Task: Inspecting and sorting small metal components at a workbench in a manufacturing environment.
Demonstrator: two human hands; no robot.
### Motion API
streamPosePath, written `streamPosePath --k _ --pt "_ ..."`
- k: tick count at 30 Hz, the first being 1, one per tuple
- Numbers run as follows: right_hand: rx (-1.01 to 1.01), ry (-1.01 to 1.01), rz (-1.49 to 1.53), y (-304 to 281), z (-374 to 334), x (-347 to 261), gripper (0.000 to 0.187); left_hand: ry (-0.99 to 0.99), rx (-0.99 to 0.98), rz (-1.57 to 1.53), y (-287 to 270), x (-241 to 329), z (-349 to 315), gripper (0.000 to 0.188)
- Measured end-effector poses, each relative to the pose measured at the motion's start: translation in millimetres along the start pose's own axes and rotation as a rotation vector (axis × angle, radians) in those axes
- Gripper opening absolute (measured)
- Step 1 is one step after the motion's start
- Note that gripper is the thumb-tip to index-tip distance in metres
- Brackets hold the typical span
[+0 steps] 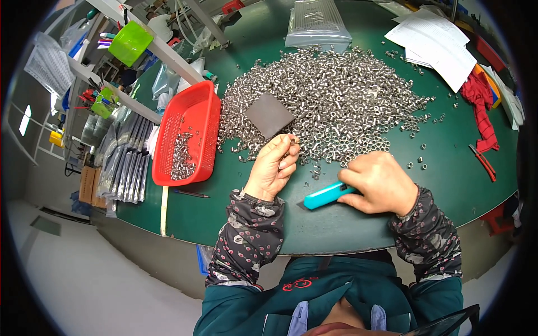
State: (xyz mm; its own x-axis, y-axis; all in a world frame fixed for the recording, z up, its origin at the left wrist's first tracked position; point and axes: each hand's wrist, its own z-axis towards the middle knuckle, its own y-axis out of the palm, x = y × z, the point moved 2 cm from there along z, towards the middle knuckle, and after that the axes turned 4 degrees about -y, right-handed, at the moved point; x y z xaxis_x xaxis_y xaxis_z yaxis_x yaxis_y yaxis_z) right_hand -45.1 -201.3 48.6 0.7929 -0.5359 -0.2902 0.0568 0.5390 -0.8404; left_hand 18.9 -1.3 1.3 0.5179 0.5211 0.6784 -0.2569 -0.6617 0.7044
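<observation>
My right hand is wrapped round a teal utility knife, its dark blade tip pointing left, low over the green table. Between the thumb and fingers of my left hand is a small metal ring. Just beyond both hands spreads a wide heap of small shiny metal rings. A dark grey square plate lies on the heap's near left part, right above my left fingertips. A few loose rings lie between my hands.
To the left stands a red plastic basket with some rings in it; a pen lies beside it. Clear bags and papers lie at the back. Red cloth and red-handled snips are at right.
</observation>
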Motion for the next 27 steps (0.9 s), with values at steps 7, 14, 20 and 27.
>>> streamPosePath --k 7,14,20,27 --pt "0.236 0.263 0.262 -0.1 1.0 -1.5 0.042 0.011 0.047 0.158 14.1 -9.7 -0.3 0.011" --pt "0.345 0.494 0.569 24.3 5.5 9.8 0.029 -0.176 -0.040 0.212 43.0 -31.8 -12.4 0.008" --pt "0.511 0.536 0.459 23.2 5.2 15.4 0.020 -0.098 -0.063 0.082 35.9 -25.3 -5.9 0.012" --pt "0.574 0.592 0.339 21.8 1.1 19.2 0.021 -0.117 -0.037 0.107 26.0 -24.4 -5.1 0.013"
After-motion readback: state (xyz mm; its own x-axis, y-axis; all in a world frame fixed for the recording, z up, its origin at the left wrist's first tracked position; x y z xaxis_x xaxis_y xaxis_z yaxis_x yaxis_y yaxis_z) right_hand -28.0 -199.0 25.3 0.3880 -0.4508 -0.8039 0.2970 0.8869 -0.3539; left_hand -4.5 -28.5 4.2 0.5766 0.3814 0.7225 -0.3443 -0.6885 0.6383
